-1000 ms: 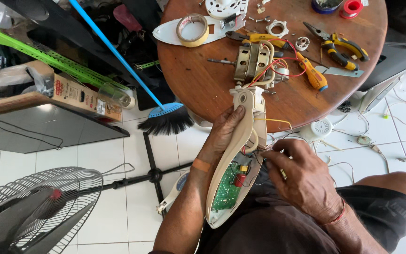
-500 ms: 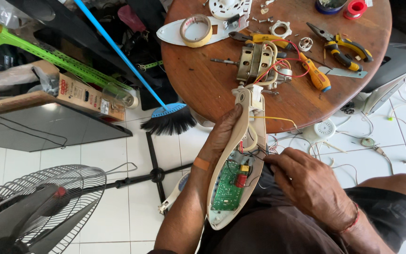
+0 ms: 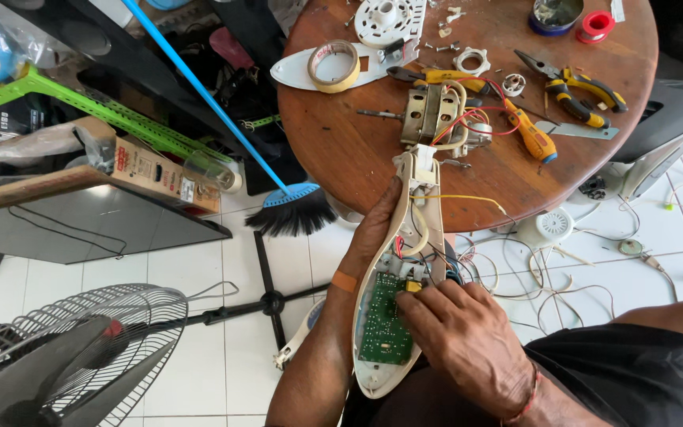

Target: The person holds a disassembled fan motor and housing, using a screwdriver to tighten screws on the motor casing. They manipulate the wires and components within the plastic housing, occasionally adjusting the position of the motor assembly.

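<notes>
My left hand [image 3: 375, 229] grips the side of a long cream plastic fan housing [image 3: 401, 237] that lies open over my lap, its top end resting on the round wooden table [image 3: 341, 150]. Inside it sit a green circuit board [image 3: 385, 320] and loose coloured wires [image 3: 428, 253]. My right hand [image 3: 468, 340] presses its fingertips onto the upper edge of the board, by a small yellow part. A fan motor [image 3: 432, 115] with red and yellow wires lies on the table at the housing's top end.
On the table lie a tape roll [image 3: 333, 66], an orange screwdriver [image 3: 531, 134], yellow-handled pliers [image 3: 575, 87], a white round fan part [image 3: 389, 20] and small screws. A blue broom [image 3: 290, 202] leans at the left. A fan grille [image 3: 65, 348] and cables [image 3: 547, 277] lie on the tiled floor.
My right hand has slid down the housing from the wires to the top of the green board. The left hand keeps its grip. The view has shifted slightly.
</notes>
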